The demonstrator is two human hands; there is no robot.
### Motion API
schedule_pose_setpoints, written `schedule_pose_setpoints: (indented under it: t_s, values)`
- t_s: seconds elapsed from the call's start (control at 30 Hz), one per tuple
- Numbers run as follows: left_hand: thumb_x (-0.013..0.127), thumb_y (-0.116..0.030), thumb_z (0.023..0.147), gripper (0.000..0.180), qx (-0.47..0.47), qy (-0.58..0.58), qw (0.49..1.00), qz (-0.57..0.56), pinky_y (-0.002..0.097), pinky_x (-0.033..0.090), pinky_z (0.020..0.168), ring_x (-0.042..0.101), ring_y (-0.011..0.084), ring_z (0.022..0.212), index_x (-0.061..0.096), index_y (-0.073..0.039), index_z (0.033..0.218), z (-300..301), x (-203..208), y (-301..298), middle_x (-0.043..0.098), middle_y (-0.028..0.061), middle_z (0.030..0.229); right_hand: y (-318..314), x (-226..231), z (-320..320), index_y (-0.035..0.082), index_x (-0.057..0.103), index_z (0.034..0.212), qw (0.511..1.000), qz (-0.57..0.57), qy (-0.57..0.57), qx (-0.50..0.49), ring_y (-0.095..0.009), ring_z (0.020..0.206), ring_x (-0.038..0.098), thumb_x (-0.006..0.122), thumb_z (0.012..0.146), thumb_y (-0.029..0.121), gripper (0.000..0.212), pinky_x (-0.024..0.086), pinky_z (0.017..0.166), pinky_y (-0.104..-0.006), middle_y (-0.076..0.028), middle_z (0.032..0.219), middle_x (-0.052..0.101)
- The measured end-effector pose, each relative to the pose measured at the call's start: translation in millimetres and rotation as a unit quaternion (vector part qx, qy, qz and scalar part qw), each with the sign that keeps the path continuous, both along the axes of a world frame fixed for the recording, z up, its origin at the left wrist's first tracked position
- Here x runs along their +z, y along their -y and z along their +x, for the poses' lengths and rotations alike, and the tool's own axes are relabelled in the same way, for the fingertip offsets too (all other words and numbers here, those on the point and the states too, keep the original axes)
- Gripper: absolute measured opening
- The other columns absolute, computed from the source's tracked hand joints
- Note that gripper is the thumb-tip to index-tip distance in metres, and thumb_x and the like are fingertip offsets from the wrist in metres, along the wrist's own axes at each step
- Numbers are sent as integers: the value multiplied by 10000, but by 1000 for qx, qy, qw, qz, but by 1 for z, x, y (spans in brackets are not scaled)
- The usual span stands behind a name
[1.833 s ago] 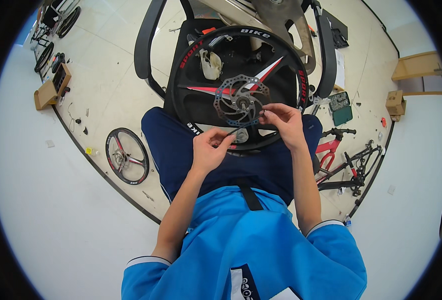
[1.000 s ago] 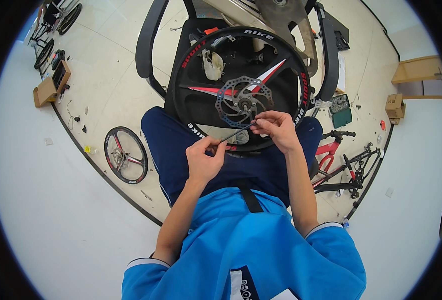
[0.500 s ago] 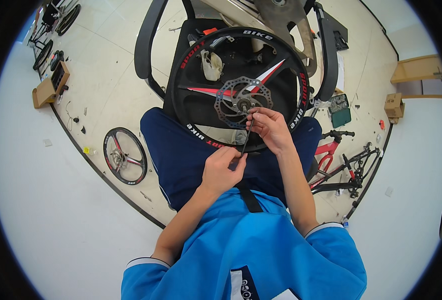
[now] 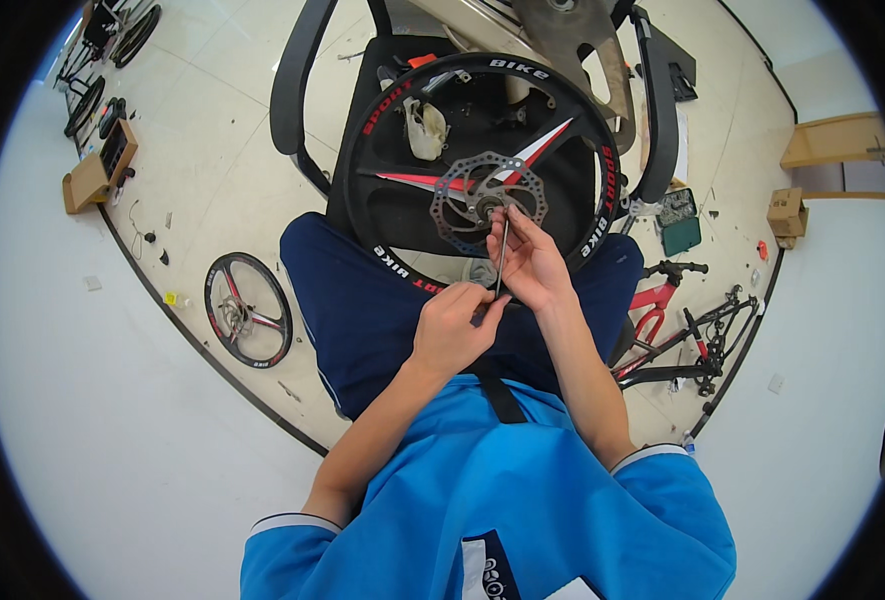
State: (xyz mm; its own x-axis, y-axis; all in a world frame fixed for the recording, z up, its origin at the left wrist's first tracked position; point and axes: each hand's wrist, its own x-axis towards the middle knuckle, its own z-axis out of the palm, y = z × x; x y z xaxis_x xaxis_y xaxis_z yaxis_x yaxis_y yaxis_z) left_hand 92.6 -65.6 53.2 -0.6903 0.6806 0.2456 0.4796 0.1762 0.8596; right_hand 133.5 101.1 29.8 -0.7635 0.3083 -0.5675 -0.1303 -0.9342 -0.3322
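Note:
A black bicycle wheel (image 4: 354, 172) with red and white spokes lies on the chair seat in front of my knees, its brake disc (image 4: 440, 208) facing up. My left hand (image 4: 452, 332) pinches the lower end of a thin metal rod that looks like a hex key (image 4: 504, 257). Higher up, my right hand (image 4: 535, 268) has its fingertips closed round the rod's upper end, beside the hub and over the near edge of the disc. Those fingers hide the tip, so I cannot tell whether it touches a bolt.
The black office chair has armrests (image 4: 292, 95) on both sides. A pale metal frame (image 4: 552, 30) stands at its far end. Another wheel (image 4: 249, 310) is on the floor at left; a red and black bicycle frame (image 4: 652, 320) lies at right, near a green case (image 4: 680, 237).
Both hands have shifted slightly right with the rod, which now stands more upright. My right fingertips have risen closer to the hub. The wheel stays in place.

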Motion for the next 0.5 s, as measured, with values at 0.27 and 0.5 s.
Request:
schedule_pose_setpoints:
  t_s: [0.27, 0.5]
  values:
    - [852, -88, 805, 210, 26, 66, 997, 10, 293, 495, 520, 635, 189, 553, 663, -3, 767, 5, 6, -27, 648, 79, 677, -23, -8, -7, 45, 728, 1067, 998, 2, 41, 47, -119, 830, 684, 706, 1001, 239, 206, 586, 744, -274, -29, 983, 746]
    - [847, -83, 804, 209, 40, 86, 995, 28, 286, 479, 504, 616, 171, 526, 659, -5, 756, 5, 5, -39, 640, 75, 652, -26, 5, -14, 55, 731, 1056, 991, 29, 101, 87, -91, 731, 620, 709, 1000, 270, 223, 526, 643, -246, 19, 878, 702]
